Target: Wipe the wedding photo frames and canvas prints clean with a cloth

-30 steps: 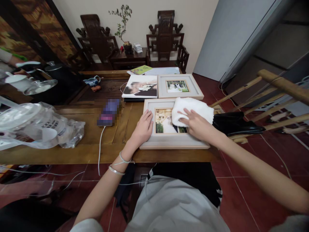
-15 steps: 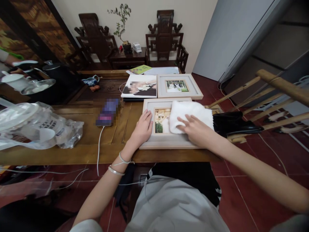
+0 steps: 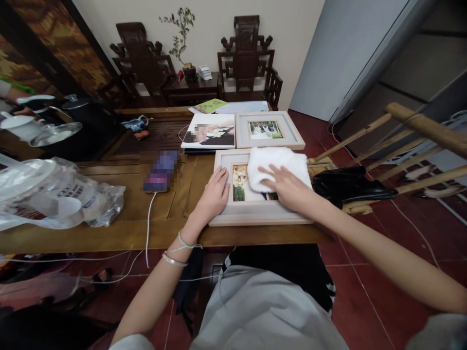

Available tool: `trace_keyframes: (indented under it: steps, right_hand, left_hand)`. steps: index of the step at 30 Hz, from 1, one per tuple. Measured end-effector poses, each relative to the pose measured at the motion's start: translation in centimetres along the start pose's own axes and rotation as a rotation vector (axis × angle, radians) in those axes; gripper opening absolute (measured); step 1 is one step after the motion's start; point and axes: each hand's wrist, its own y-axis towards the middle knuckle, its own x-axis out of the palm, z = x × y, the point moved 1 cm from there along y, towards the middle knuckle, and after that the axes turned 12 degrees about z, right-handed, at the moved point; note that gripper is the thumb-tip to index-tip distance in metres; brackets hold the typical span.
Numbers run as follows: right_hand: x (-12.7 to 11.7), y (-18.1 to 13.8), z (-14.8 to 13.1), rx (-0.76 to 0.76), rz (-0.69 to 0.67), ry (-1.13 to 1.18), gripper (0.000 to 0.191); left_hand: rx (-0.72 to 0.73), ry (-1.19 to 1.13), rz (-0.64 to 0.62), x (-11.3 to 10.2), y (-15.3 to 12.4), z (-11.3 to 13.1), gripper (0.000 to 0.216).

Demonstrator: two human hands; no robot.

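Observation:
A pale framed photo [image 3: 255,214] lies flat at the near edge of the wooden table [image 3: 131,228]. My left hand [image 3: 214,194] rests flat on its left side, fingers stretched out, holding nothing. My right hand [image 3: 286,188] presses a folded white cloth [image 3: 277,163] down on the glass over the picture, fingers spread on the cloth. The cloth hides the right part of the photo.
Behind lie a second framed photo [image 3: 269,130] and an unframed print [image 3: 209,131]. A phone [image 3: 162,170] with a white cable sits left of the frame, and a clear plastic bag [image 3: 54,194] further left. Bamboo poles [image 3: 401,146] and a black bag [image 3: 346,182] lie at right. Two dark wooden chairs stand at the back.
My right hand has slid the white cloth leftward across the framed photo. My left hand has stayed put on the frame's left side.

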Motion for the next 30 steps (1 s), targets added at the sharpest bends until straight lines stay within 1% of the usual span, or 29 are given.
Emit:
trace_keyframes:
  steps: [2, 4, 6, 8, 10, 13, 17, 20, 22, 24, 26, 28, 30]
  right_hand:
    - [1.0, 2.6, 2.4, 0.073, 0.071, -0.068, 0.076]
    - [1.5, 4.7, 4.0, 0.105, 0.105, -0.117, 0.074]
    - [1.7, 5.8, 4.6, 0.087, 0.1, -0.151, 0.071]
    - [1.6, 5.9, 4.2, 0.043, 0.083, -0.166, 0.067]
    - [1.3, 4.8, 3.1, 0.002, 0.061, -0.165, 0.064]
    - [-0.1, 1.8, 0.5, -0.056, -0.026, -0.154, 0.062]
    - [-3.7, -2.8, -3.0, -0.134, -0.164, -0.029, 0.063]
    - [-6.6, -5.5, -5.2, -0.168, -0.184, 0.122, 0.066]
    - [-7.5, -6.5, -6.3, -0.184, -0.171, 0.184, 0.067]
    - [-7.3, -6.6, -6.8, -0.186, -0.154, 0.202, 0.069]
    - [-5.9, -5.9, -6.5, -0.158, -0.122, 0.185, 0.073]
    - [-3.7, -4.3, -5.1, -0.107, -0.075, 0.147, 0.076]
    - [-1.4, -2.2, -2.7, -0.049, -0.012, 0.091, 0.076]
  left_hand:
    - [0.002, -0.006, 0.005, 0.0, 0.0, 0.0, 0.049]
    - [0.011, -0.013, 0.013, -0.1, 0.0, -0.1, 0.048]
    - [0.016, -0.018, 0.014, -0.1, 0.0, -0.2, 0.048]
    - [0.015, -0.018, 0.012, -0.1, 0.0, -0.2, 0.048]
    - [0.014, -0.021, 0.015, -0.1, 0.0, -0.2, 0.048]
    - [0.009, -0.027, 0.031, 0.1, -0.1, -0.1, 0.047]
    - [0.004, -0.024, 0.053, 0.2, -0.1, 0.0, 0.047]
    - [0.0, -0.018, 0.052, 0.2, -0.1, 0.1, 0.047]
    - [-0.004, -0.012, 0.045, 0.2, -0.1, 0.1, 0.047]
    - [-0.005, -0.006, 0.037, 0.2, -0.1, 0.1, 0.047]
    - [0.002, -0.003, 0.031, 0.1, -0.1, 0.1, 0.047]
    - [0.006, -0.004, 0.027, 0.0, -0.1, 0.2, 0.048]
    - [0.002, -0.008, 0.023, 0.0, -0.1, 0.2, 0.048]
